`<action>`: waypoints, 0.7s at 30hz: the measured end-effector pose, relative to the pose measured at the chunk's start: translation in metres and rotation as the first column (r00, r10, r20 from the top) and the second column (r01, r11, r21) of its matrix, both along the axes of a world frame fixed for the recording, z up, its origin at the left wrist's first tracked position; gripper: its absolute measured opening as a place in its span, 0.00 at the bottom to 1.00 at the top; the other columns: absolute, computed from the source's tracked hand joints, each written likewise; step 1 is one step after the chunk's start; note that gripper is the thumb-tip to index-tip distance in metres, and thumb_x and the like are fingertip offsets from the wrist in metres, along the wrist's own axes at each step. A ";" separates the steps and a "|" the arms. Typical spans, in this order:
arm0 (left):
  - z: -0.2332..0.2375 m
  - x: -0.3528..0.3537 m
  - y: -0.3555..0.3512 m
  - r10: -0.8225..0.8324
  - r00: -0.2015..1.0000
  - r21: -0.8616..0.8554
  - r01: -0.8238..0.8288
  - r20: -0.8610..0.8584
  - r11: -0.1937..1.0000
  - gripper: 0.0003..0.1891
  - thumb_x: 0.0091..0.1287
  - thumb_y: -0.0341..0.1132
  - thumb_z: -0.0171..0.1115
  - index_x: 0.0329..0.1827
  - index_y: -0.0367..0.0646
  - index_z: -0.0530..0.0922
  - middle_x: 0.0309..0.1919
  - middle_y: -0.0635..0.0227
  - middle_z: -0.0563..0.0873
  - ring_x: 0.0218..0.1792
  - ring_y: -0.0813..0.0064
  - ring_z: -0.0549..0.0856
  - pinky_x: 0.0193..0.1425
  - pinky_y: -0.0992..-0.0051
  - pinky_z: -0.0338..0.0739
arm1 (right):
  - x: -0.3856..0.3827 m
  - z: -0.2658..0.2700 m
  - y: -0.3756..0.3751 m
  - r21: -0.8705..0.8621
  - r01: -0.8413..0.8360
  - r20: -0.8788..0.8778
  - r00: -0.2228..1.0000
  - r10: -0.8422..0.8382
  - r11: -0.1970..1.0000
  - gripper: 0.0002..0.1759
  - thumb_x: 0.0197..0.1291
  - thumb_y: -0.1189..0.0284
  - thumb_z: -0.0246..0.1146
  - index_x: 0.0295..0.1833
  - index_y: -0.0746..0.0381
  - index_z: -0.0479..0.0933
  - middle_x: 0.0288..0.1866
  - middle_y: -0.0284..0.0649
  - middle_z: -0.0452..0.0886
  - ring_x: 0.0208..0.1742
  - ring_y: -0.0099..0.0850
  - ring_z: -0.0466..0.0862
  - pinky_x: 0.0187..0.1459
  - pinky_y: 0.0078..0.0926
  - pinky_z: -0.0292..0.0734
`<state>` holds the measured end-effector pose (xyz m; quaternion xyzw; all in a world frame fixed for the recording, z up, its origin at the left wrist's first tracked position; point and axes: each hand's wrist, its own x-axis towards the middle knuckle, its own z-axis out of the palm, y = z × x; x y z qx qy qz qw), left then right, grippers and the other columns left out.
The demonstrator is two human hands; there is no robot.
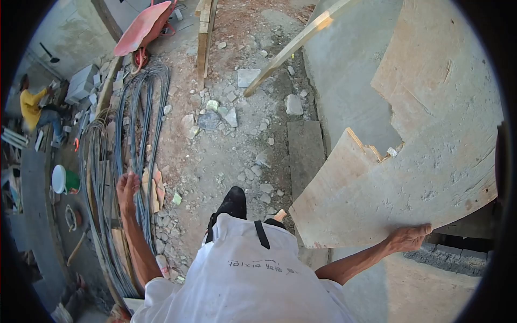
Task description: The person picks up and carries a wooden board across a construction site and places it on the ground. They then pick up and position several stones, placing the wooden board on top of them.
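Observation:
A large worn plywood sheet (431, 129) with a jagged, broken notch spreads across the right side. My right hand (410, 238) grips its lower edge, with the fingers hidden behind the sheet. On the left, my left hand (128, 185) hangs in the air above bundled steel rods (141, 113), its fingers curled. Whether it holds anything is too small to tell. A black shoe (233, 202) shows below me on the rubble ground.
A wooden beam (296, 46) slants ahead, near loose stones (294, 105). A red wheelbarrow (142, 29) stands at the upper left. At far left a person in yellow (31, 107) sits near a white and green bucket (60, 179). A flat board (306, 156) lies along the slab.

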<state>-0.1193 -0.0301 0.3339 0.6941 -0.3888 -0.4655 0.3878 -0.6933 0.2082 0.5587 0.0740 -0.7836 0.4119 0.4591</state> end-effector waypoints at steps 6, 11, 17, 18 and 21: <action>0.117 -0.247 -0.206 -0.718 0.695 -0.491 0.612 -0.041 0.620 0.19 0.66 0.43 0.55 0.53 0.41 0.71 0.51 0.66 0.76 0.53 0.72 0.74 0.57 0.72 0.66 | -0.012 0.028 -0.111 -0.126 -0.011 0.032 0.999 0.015 0.992 0.45 0.54 0.30 0.34 0.23 0.64 0.72 0.23 0.41 0.72 0.32 0.31 0.73 0.46 0.40 0.70; 0.142 -0.450 -0.272 -0.850 0.506 -0.703 0.659 0.149 0.269 0.43 0.56 0.64 0.56 0.65 0.38 0.61 0.62 0.51 0.65 0.65 0.57 0.63 0.67 0.57 0.58 | -0.030 -0.004 -0.228 -0.241 -0.204 0.063 0.972 0.225 0.949 0.49 0.54 0.30 0.36 0.36 0.72 0.73 0.36 0.49 0.74 0.41 0.35 0.73 0.53 0.41 0.67; 0.135 -0.479 -0.361 -0.864 0.496 -0.730 0.559 -0.087 0.394 0.39 0.56 0.61 0.58 0.55 0.31 0.70 0.47 0.45 0.77 0.54 0.56 0.76 0.56 0.58 0.71 | -0.027 -0.062 -0.374 -0.475 -0.441 -0.024 0.871 0.490 0.761 0.44 0.58 0.34 0.39 0.32 0.70 0.70 0.32 0.44 0.71 0.38 0.29 0.68 0.51 0.29 0.64; 0.135 -0.472 -0.380 -0.851 0.521 -0.711 0.571 -0.072 0.410 0.28 0.61 0.57 0.56 0.41 0.33 0.78 0.28 0.55 0.83 0.35 0.69 0.84 0.41 0.70 0.78 | -0.024 -0.075 -0.387 -0.450 -0.426 0.071 0.859 0.507 0.785 0.41 0.60 0.36 0.39 0.32 0.70 0.70 0.32 0.42 0.71 0.38 0.28 0.67 0.51 0.27 0.62; 0.132 -0.461 -0.443 -0.859 0.506 -0.715 0.575 -0.071 0.398 0.25 0.64 0.54 0.55 0.29 0.35 0.79 0.16 0.64 0.80 0.21 0.78 0.81 0.27 0.79 0.75 | -0.032 -0.082 -0.442 -0.363 -0.542 0.117 0.781 0.614 0.758 0.37 0.64 0.42 0.41 0.32 0.70 0.70 0.34 0.40 0.71 0.38 0.27 0.67 0.52 0.25 0.60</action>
